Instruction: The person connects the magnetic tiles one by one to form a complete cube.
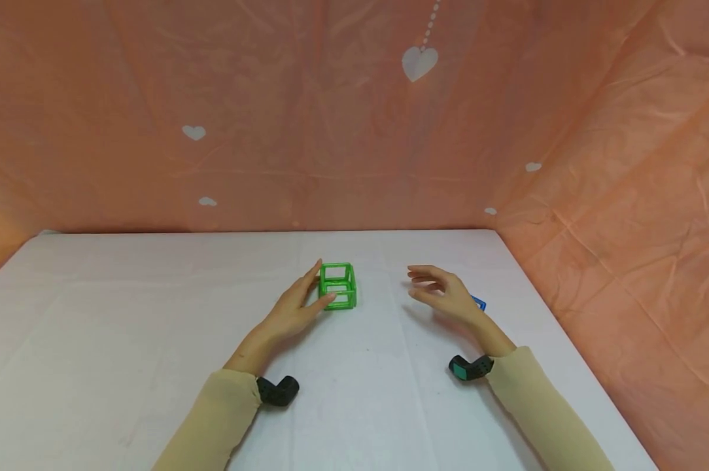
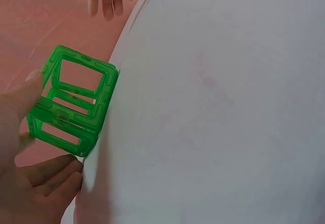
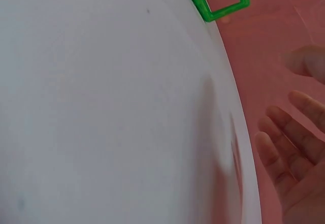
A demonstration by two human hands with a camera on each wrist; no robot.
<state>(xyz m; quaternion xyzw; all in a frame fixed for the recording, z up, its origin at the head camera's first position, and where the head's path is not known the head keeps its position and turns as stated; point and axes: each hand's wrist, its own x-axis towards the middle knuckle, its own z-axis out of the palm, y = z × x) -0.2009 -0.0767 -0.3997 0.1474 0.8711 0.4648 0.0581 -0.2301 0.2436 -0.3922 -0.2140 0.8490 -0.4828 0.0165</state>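
A green open-framed cube of magnetic tiles [image 1: 338,286] stands on the white table near the middle. My left hand [image 1: 290,313] holds it from the left, thumb across its near side and fingers along its left and far side. In the left wrist view the thumb lies at an upper edge of the cube [image 2: 76,99], and some fingers show below it. To the right, my right hand [image 1: 445,293] hovers with fingers loosely bent and nothing between them. Partly hidden behind that hand is a blue frame-like tile [image 1: 479,303].
The white tablecloth [image 1: 154,340] covers the table. An orange curtain with pale hearts [image 1: 307,131] hangs behind it and along the right side. Each wrist wears a black camera band, seen on the left [image 1: 278,391] and right [image 1: 471,367].
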